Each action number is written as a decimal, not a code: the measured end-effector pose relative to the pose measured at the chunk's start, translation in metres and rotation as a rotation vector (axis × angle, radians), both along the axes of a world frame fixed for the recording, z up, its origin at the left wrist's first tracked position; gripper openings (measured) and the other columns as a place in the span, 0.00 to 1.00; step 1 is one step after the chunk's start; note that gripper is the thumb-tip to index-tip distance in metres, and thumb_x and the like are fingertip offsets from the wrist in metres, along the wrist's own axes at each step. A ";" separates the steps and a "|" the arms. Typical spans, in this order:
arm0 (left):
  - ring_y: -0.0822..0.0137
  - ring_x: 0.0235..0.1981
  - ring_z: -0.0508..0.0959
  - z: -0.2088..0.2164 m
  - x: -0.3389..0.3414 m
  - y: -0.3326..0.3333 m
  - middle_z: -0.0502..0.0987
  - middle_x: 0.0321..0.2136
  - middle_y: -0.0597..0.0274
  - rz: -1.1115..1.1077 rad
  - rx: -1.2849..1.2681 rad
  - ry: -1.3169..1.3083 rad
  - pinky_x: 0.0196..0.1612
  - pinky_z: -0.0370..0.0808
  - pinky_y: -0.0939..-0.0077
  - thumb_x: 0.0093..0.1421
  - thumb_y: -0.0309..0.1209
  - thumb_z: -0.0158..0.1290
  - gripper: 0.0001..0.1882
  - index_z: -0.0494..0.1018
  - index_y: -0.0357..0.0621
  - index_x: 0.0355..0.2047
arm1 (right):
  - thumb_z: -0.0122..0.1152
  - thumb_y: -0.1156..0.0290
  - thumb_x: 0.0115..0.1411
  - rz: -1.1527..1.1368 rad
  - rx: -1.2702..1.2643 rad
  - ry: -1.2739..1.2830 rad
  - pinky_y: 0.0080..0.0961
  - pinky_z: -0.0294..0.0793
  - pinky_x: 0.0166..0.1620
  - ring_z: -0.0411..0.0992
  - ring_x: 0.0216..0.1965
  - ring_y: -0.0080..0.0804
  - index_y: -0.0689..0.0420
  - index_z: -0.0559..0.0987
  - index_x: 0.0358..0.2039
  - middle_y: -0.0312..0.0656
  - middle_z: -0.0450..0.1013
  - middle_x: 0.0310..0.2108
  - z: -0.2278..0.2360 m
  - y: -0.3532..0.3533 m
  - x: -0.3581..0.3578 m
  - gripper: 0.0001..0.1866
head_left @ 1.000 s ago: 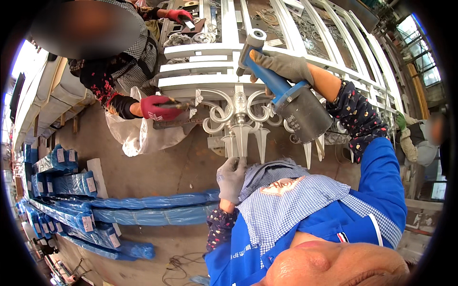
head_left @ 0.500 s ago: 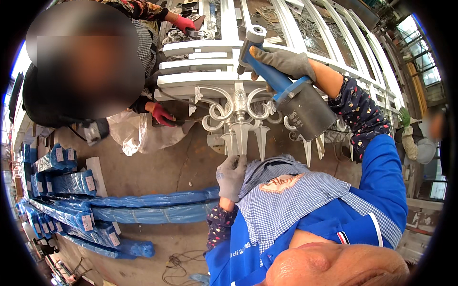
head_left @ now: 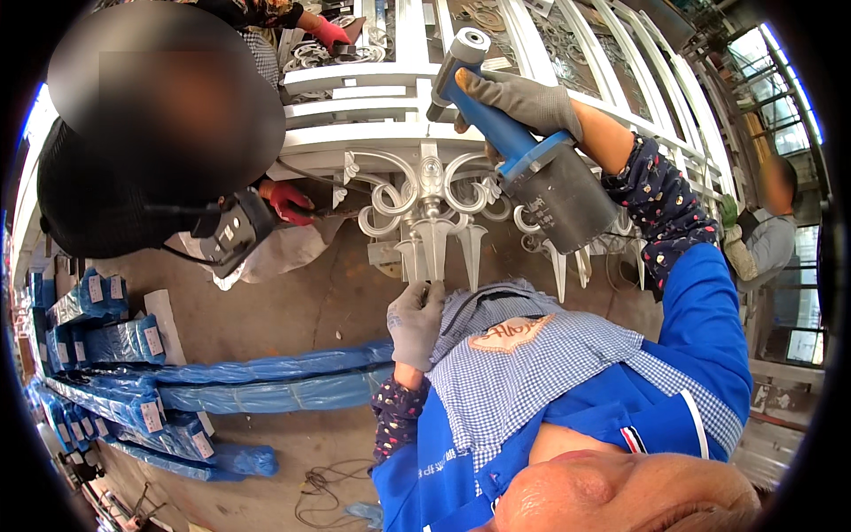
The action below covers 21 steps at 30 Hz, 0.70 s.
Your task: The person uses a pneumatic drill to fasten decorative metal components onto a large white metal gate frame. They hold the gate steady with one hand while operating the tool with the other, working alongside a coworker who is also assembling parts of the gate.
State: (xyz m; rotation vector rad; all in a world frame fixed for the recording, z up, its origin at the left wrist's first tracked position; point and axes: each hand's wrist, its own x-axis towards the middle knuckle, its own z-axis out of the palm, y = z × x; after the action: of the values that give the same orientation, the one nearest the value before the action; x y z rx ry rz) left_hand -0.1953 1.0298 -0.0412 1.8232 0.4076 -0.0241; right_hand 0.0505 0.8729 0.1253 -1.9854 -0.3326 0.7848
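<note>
My right hand [head_left: 530, 99], in a grey glove, is wrapped round the blue handle of a pneumatic rivet gun [head_left: 510, 137] with a black cylinder at its lower end. The gun's nose points down, a little above the white rail near the top of a silver ornament [head_left: 431, 168] with scrolls. My left hand [head_left: 415, 317], also gloved in grey, pinches the lower tip of a silver spear-shaped piece [head_left: 433, 244] under that ornament. Its fingertips are partly hidden. To the left, a co-worker's red-gloved hand [head_left: 288, 203] is close to the scrolls.
A white metal fence frame [head_left: 372, 115] spans the far side, with loose scrolls beneath. Blue-wrapped bundles [head_left: 275, 390] lie on the floor at left. A cable [head_left: 324, 492] coils on the floor. The co-worker leans in from the left; another person [head_left: 771, 222] is at far right.
The rivet gun has risen slightly from the rail in my right hand. My left hand keeps its pinch on the spear-shaped piece. The co-worker's head has come closer, and the whole view has shifted slightly.
</note>
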 end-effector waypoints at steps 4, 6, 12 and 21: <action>0.71 0.18 0.67 0.000 0.000 0.002 0.68 0.13 0.57 -0.014 0.020 0.007 0.23 0.65 0.72 0.57 0.34 0.55 0.15 0.71 0.33 0.21 | 0.44 0.25 0.53 0.012 -0.026 -0.004 0.20 0.81 0.23 0.77 0.21 0.30 0.59 0.68 0.52 0.44 0.75 0.33 0.001 0.002 0.000 0.47; 0.59 0.17 0.74 -0.004 -0.001 0.002 0.72 0.16 0.51 -0.027 0.022 0.023 0.25 0.69 0.68 0.58 0.37 0.55 0.15 0.74 0.35 0.23 | 0.43 0.25 0.53 0.028 -0.034 0.010 0.20 0.81 0.23 0.77 0.21 0.29 0.59 0.68 0.52 0.44 0.75 0.33 -0.002 0.002 0.001 0.46; 0.58 0.17 0.73 -0.010 -0.002 0.001 0.72 0.16 0.51 -0.012 0.012 0.015 0.25 0.69 0.68 0.58 0.36 0.54 0.14 0.74 0.35 0.23 | 0.44 0.26 0.54 0.012 -0.066 0.043 0.20 0.81 0.23 0.76 0.21 0.30 0.59 0.69 0.50 0.43 0.75 0.33 -0.004 0.004 0.000 0.45; 0.58 0.18 0.75 -0.008 -0.001 0.001 0.73 0.16 0.52 -0.022 0.031 0.032 0.25 0.70 0.68 0.58 0.36 0.55 0.14 0.74 0.36 0.23 | 0.44 0.28 0.57 0.013 -0.032 0.041 0.20 0.80 0.22 0.76 0.20 0.30 0.60 0.68 0.52 0.42 0.75 0.33 -0.006 0.002 0.006 0.44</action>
State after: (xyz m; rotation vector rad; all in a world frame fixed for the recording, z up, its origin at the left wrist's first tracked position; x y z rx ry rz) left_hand -0.1968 1.0307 -0.0495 1.8597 0.4132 -0.0625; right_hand 0.0568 0.8751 0.1196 -1.9960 -0.3102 0.8429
